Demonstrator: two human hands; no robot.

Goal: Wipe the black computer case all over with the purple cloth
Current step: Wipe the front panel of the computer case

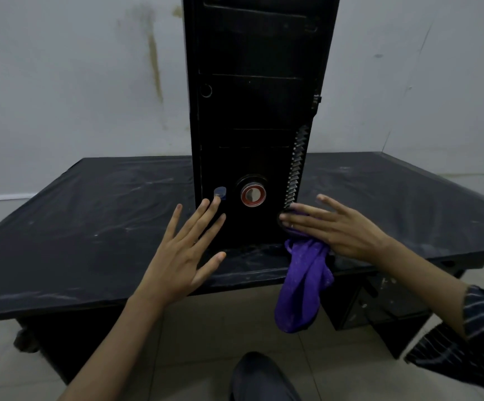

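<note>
Dusty desk [90,227]. Left hand [182,256], fingers spread, braces computer case [252,111] at 7 o'clock; right hand [339,227], fingers flat, presses purple cloth [304,285] at 5. Best: gather dangling tail, stroke upward.

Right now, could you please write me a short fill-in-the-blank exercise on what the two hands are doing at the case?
1. The right hand presses a ____ cloth against the case.
2. The left hand touches the case just below a small ____ button.
3. The case stands ____ on the table.

Missing words: purple; blue; upright.
</note>
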